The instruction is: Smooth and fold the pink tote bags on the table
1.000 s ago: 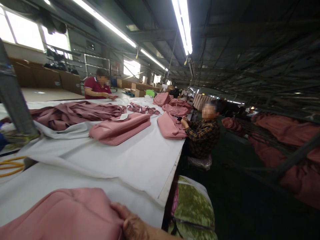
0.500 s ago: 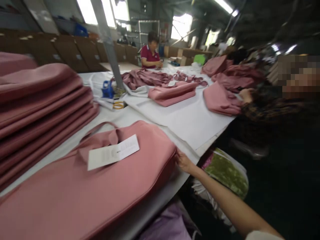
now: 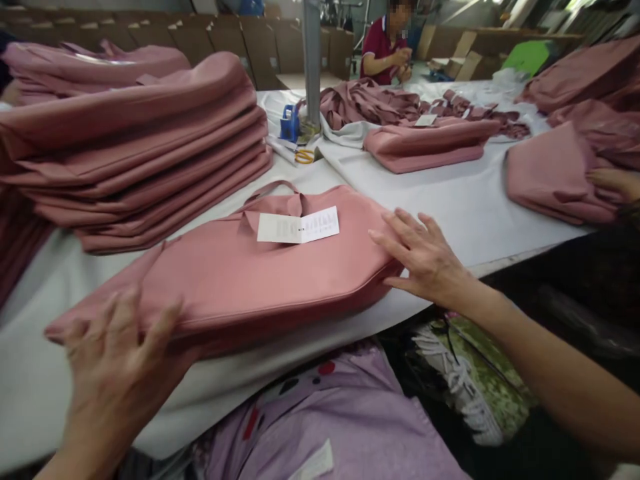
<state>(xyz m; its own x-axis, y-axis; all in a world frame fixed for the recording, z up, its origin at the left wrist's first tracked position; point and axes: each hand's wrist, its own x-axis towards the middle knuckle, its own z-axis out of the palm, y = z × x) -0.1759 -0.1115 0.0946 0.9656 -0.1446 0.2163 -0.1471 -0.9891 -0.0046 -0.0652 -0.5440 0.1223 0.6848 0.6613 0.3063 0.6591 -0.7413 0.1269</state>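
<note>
A flat pink bag lies on the white-covered table in front of me. Its thin strap loops up at the far edge, and a folded white paper tag rests on top. My left hand, slightly blurred, lies with fingers spread on the bag's near left corner. At the bag's right end my right hand touches the top with its fingers apart, the thumb at the side edge.
A tall stack of folded pink bags stands at the left. Beyond lie a pile of straps, another pink bag, a blue tape dispenser and a metal post. Co-workers sit behind and at right, one hand on a bag.
My left hand has come into view onto the bag's left end. My right hand has opened from gripping the right corner. The view has turned, and the bag lies whole in sight.
</note>
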